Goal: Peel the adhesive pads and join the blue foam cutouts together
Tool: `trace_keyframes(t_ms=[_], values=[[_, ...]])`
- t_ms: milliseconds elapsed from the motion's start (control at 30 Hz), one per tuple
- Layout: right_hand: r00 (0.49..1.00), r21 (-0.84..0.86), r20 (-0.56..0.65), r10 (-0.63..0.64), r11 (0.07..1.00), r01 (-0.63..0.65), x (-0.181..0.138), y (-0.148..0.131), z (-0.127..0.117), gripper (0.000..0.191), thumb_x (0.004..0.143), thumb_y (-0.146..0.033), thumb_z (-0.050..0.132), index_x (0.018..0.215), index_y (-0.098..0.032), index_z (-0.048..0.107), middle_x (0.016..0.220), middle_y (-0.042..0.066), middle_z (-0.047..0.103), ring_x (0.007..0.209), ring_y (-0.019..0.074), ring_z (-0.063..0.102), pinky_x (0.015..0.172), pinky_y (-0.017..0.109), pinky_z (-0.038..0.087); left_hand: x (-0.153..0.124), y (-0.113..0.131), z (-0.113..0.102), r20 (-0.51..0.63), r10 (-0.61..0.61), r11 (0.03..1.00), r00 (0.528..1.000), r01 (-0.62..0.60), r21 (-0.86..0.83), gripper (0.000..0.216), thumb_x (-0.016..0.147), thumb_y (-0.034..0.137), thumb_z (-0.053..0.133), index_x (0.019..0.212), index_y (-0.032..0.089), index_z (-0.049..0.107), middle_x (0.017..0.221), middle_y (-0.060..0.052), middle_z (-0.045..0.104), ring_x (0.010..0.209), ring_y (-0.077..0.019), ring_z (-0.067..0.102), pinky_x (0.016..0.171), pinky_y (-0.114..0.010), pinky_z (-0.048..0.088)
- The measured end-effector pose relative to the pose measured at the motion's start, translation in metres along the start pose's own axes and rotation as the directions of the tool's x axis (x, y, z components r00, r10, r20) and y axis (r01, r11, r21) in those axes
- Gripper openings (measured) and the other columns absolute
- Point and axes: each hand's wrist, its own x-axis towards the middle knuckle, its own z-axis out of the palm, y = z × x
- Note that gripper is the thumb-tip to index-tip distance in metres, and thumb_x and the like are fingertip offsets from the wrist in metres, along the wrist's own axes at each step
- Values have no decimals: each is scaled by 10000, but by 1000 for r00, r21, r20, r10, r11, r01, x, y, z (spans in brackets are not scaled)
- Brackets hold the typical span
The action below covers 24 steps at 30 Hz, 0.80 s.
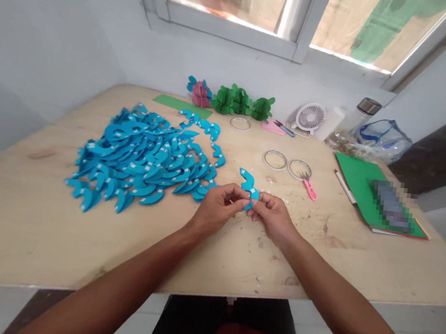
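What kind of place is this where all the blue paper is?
Probably a home craft corner: a wooden table under a window, a pile of blue paper cutouts, tape rolls, and finished green paper decorations.

Corner room, daylight from my headcam

I see a plywood table (20,231) pushed into pale grey walls (41,36); directly above its far edge, a white-framed window (296,39) glows bright.

Plywood table (20,231) carries a blue cutout pile (144,159). Right of the pile: tape rings (275,159), pink snips (309,186), green paper sheets (358,186).
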Motion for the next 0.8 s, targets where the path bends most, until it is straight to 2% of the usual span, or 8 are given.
trace_keyframes(t_ms=[167, 600, 800], values=[[1000, 40, 23, 12, 999, -13, 1, 2, -1, 212, 722, -364, 676, 658, -176, 601, 560, -15, 603, 478, 86, 480, 501, 229, 359, -1, -2, 2, -6, -28, 998, 1000, 27, -62, 120, 695, 252, 644, 732, 140, 627, 629, 3, 615, 518, -82, 526, 440, -177, 424], [998, 40, 51, -32, 999, 30, -2, -3, 0, 295, 790, -417, 595, 621, -176, 581, 562, 1, 603, 510, 98, 499, 525, 241, 367, 1, -1, 0, 3, -48, 995, 999, 48, -91, 128, 671, 263, 650, 686, 140, 618, 567, 21, 582, 470, -66, 491, 429, -176, 404], [998, -50, 38, -52, 997, 54, -2, -3, 1, 193, 713, -355, 684, 685, -178, 612, 589, -7, 620, 494, 93, 498, 509, 235, 378, 1, -1, -1, -9, -69, 994, 998, 68, -85, 126, 670, 259, 656, 678, 139, 615, 560, 23, 576, 461, -64, 487, 426, -175, 396]])
